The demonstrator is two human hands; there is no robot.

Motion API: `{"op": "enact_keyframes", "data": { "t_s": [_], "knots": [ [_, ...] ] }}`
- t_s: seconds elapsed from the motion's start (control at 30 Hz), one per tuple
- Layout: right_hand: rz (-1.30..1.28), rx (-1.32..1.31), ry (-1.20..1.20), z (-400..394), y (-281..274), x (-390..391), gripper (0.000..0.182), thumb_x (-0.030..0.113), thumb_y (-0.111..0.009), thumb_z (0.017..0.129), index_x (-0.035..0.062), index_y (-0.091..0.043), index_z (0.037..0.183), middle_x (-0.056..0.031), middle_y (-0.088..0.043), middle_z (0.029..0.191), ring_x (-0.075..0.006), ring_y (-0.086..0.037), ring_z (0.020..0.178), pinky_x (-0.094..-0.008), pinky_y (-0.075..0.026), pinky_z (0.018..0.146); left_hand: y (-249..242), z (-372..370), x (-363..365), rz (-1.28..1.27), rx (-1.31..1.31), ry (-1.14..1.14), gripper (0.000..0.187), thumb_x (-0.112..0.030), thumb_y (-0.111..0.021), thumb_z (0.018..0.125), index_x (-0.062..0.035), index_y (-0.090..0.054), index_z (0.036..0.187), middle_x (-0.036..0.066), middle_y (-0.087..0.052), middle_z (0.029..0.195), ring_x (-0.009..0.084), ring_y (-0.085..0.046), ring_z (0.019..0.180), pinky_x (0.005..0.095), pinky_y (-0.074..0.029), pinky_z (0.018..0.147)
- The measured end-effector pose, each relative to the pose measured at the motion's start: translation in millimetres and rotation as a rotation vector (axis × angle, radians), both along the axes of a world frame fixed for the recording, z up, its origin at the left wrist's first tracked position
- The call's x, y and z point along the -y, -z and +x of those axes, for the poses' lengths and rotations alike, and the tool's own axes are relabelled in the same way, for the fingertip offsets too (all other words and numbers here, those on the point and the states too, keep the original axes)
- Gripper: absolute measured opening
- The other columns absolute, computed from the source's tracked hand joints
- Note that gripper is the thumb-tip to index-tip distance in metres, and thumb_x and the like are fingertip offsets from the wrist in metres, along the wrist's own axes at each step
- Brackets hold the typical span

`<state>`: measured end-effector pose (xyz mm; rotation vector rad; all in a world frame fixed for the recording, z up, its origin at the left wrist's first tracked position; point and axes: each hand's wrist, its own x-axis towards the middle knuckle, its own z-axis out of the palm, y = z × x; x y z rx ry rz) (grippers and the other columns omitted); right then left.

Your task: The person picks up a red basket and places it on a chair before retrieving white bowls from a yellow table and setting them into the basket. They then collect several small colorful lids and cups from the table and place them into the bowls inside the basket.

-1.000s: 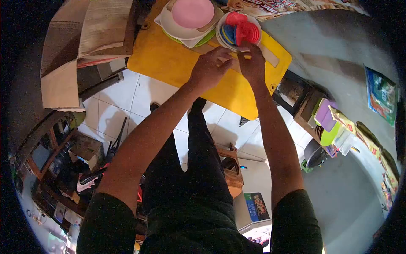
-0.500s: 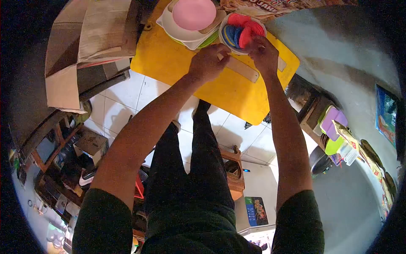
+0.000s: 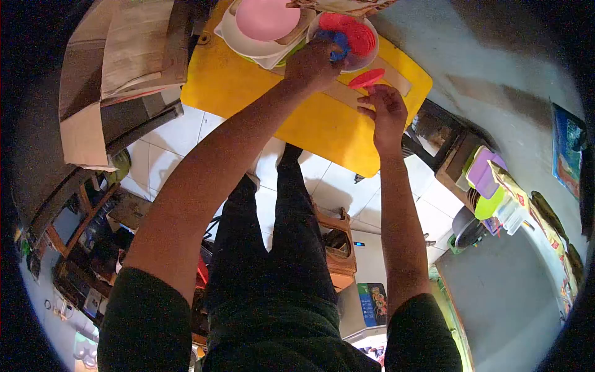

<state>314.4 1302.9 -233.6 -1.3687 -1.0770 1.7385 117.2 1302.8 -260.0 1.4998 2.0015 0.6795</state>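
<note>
On the yellow table, a white bowl (image 3: 372, 60) holds a stack of red ribbed round pieces (image 3: 353, 34) and some blue pieces (image 3: 334, 42). My left hand (image 3: 313, 64) reaches over the bowl's left rim, its fingers closed at the blue pieces; the fingertips are partly hidden. Just in front of the bowl, my right hand (image 3: 387, 111) pinches a thin red disc (image 3: 367, 79) from below, tilted and raised above the table. What the red and blue pieces are is too blurred to tell.
Left of the bowl, a pink plate or bowl (image 3: 268, 18) rests on white and green dishes. The yellow table (image 3: 248, 80) has a flat pale strip near my hands. An open cardboard box (image 3: 133, 53) stands at left, a wall (image 3: 471, 49) at right. White floor tiles (image 3: 310, 173) show below.
My right hand has drawn back from the bowl toward me with a red disc. My left hand has moved from the bowl's front edge up over its left side to the blue pieces.
</note>
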Motion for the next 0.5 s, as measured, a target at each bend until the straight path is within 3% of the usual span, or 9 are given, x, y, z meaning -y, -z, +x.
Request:
{"op": "enact_keyframes", "data": {
  "t_s": [0.1,0.17,0.3,0.37,0.4,0.47,0.5],
  "knots": [
    [-0.032,0.019,-0.006,6,-1,13,0.025,0.016,-0.060,0.091,0.0026,-0.056,0.112,-0.0112,-0.064,0.103,-0.0214,-0.068,0.080,-0.0322,-0.058,0.066,-11,0,3,-0.118,0.040,-0.013,0.029,-0.038,-0.064,0.084,-0.0122,-0.068,0.098,0.011,-0.065,0.106,0.0291,-0.063,0.097,0.0419,-0.050,0.085],
    [-0.058,-0.013,-0.025,6,-5,20,0.030,0.018,-0.059,0.092,0.0025,-0.055,0.116,-0.0112,-0.064,0.105,-0.0214,-0.068,0.082,-0.0320,-0.058,0.067,-19,-3,12,0.117,0.102,-0.051,0.026,-0.035,-0.065,0.084,-0.0128,-0.069,0.097,0.008,-0.066,0.105,0.0274,-0.064,0.096,0.0401,-0.051,0.084],
    [-0.146,-0.057,-0.115,0,-13,34,0.041,0.024,-0.057,0.093,-0.0006,-0.053,0.125,-0.0120,-0.064,0.108,-0.0212,-0.067,0.088,-0.0318,-0.058,0.070,-44,-11,51,0.291,0.045,0.003,0.019,-0.027,-0.068,0.083,-0.0126,-0.069,0.095,0.008,-0.066,0.103,0.0272,-0.064,0.094,0.0382,-0.051,0.084],
    [-0.189,-0.103,-0.137,0,-12,42,0.037,0.019,-0.057,0.092,-0.0011,-0.055,0.123,-0.0116,-0.065,0.107,-0.0211,-0.066,0.091,-0.0334,-0.058,0.073,-61,-16,76,0.262,0.162,-0.011,0.015,-0.015,-0.068,0.084,-0.0072,-0.067,0.097,0.009,-0.066,0.104,0.0186,-0.064,0.092,0.0302,-0.051,0.083],
    [-0.231,-0.145,-0.159,-1,-12,46,0.034,0.013,-0.057,0.091,-0.0016,-0.057,0.121,-0.0111,-0.066,0.106,-0.0209,-0.066,0.094,-0.0350,-0.058,0.076,-67,-13,87,0.260,0.163,-0.006,0.015,-0.015,-0.068,0.084,-0.0072,-0.067,0.097,0.009,-0.066,0.104,0.0186,-0.064,0.092,0.0302,-0.051,0.083],
    [-0.255,-0.178,-0.190,-7,-13,52,0.033,0.014,-0.057,0.091,-0.0022,-0.057,0.119,-0.0110,-0.066,0.106,-0.0211,-0.066,0.094,-0.0360,-0.058,0.078,-72,-7,111,0.066,0.676,-0.346,0.012,-0.003,-0.067,0.083,-0.0049,-0.065,0.095,0.008,-0.064,0.102,0.0158,-0.062,0.093,0.0287,-0.049,0.086],
    [-0.281,-0.211,-0.229,-11,-13,57,0.032,0.014,-0.058,0.091,-0.0027,-0.058,0.118,-0.0110,-0.066,0.105,-0.0212,-0.066,0.095,-0.0370,-0.058,0.079,-70,-3,123,0.062,0.675,-0.346,0.012,-0.003,-0.067,0.083,-0.0049,-0.065,0.095,0.008,-0.064,0.102,0.0158,-0.062,0.093,0.0287,-0.049,0.086]
  ]
}}
